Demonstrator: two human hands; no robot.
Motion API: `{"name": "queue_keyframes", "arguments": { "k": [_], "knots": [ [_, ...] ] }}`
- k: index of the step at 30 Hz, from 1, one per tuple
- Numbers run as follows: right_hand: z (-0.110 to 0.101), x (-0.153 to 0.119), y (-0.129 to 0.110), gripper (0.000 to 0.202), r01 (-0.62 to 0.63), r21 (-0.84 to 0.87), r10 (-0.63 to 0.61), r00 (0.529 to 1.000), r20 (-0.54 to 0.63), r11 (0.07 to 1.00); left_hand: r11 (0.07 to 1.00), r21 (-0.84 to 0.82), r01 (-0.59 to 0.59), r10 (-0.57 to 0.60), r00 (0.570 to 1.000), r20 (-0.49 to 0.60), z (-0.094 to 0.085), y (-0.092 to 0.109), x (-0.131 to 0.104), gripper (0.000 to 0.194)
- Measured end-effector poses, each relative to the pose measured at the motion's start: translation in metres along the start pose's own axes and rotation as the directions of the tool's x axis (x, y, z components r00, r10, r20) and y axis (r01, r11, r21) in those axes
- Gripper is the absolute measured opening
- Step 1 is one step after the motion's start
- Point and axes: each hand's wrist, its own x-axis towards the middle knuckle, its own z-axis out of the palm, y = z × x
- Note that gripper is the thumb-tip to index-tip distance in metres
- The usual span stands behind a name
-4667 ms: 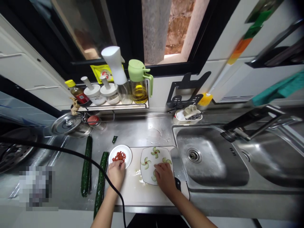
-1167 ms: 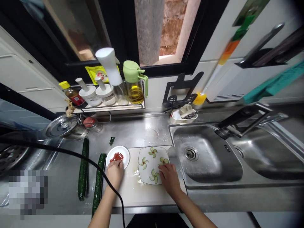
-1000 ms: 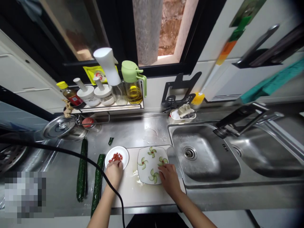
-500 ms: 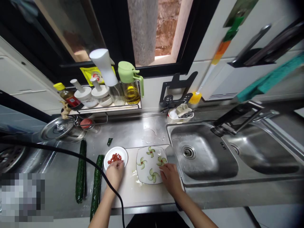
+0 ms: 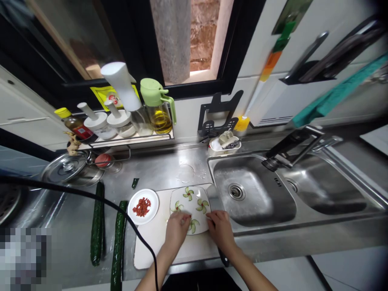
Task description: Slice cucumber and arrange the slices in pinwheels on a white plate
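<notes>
beside sink (image 5: 263, 192), left hand (image 5: 176, 230) holds red bit (image 5: 190, 216), right hand (image 5: 222, 230) at plate's (image 5: 193, 207) edge

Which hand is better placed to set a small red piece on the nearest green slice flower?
Left, I think. The left hand seems to pinch a small red piece beside that green slice flower. The right hand, at the square white plate, shows none.

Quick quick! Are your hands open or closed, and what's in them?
Left hand: closed, fingertips pinching a small red piece over the square plate.
Right hand: fingers bent at its right edge; can't tell if they grip it.
</notes>
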Motion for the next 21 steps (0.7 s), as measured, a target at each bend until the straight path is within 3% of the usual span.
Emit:
{"name": "queue_keyframes", "arguments": {
  "k": [5,12,21],
  "knots": [
    [0.006,-0.008,-0.013,0.025,0.070,0.087,-0.075,0.996,0.052,0.994,0.996,0.069,-0.053,0.044,0.992,0.120,0.007,0.000,-0.010,0.021],
    [0.010,-0.013,-0.033,0.030,0.157,0.101,-0.167,0.981,0.099,0.982,0.992,0.117,-0.039,0.017,0.983,0.180,0.007,-0.003,-0.008,0.020],
    [0.016,-0.013,-0.032,0.026,0.171,0.048,-0.175,0.979,0.105,0.984,0.989,0.145,-0.029,-0.001,0.980,0.197,0.010,-0.006,-0.004,0.023]
  ]
}}
